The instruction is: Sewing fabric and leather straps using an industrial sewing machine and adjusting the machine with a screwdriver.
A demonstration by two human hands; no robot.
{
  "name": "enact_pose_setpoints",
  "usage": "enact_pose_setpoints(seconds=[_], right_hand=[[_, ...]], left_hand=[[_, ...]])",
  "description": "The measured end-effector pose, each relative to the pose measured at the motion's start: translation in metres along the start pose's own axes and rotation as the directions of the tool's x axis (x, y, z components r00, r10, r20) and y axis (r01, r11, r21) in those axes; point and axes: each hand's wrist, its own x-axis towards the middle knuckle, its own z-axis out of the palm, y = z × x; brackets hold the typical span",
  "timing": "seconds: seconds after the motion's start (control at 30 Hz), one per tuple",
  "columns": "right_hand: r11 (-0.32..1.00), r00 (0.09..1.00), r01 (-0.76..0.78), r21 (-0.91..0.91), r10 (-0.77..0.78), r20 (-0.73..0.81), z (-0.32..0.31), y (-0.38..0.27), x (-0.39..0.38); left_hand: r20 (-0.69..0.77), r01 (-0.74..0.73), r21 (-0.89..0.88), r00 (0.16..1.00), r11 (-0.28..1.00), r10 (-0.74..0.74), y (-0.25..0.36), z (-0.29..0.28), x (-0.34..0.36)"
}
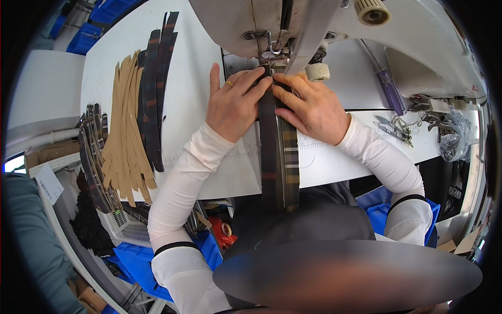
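Under the head of a white sewing machine [235, 21], a long strip of dark band [269, 157], metal zipper [278, 167] and plaid fabric [291, 162] runs down over the table edge. My left hand [235, 102] grips the band's upper left side just below the needle area [273, 57], fingertips pressed on it, little finger raised. My right hand [314, 107] holds the plaid side, index and middle fingertips near the zipper, thumb lower on the strip. What lies under the fingertips is partly hidden.
Tan strips [125, 120], dark strips [152, 94] and plaid pieces [91, 152] lie left on the white table [198, 172]. A purple screwdriver [391, 91], scissors [387, 128] and clear plastic [455, 138] sit right. Blue crates [130, 261] and a white basket [123, 230] are below.
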Motion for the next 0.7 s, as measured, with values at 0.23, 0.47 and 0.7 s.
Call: enact_pose_setpoints(seconds=[0.23,0.47,0.7], right_hand=[[1.000,1.000,0.009,0.002,-0.009,0.023,0.0005,0.0019,0.0001],[1.000,1.000,-0.001,0.003,0.000,0.014,0.0010,0.0019,0.0009],[1.000,0.999,0.018,-0.018,-0.019,-0.030,0.0013,0.0017,0.0016]], left_hand=[[0.007,0.002,-0.020,1.000,1.000,-0.002,-0.0019,0.0000,0.0013],[0.025,0.016,0.014,1.000,1.000,-0.017,-0.0006,-0.0016,0.0016],[0.026,0.021,0.039,0.999,0.999,-0.022,-0.0027,-0.0005,0.0021]])
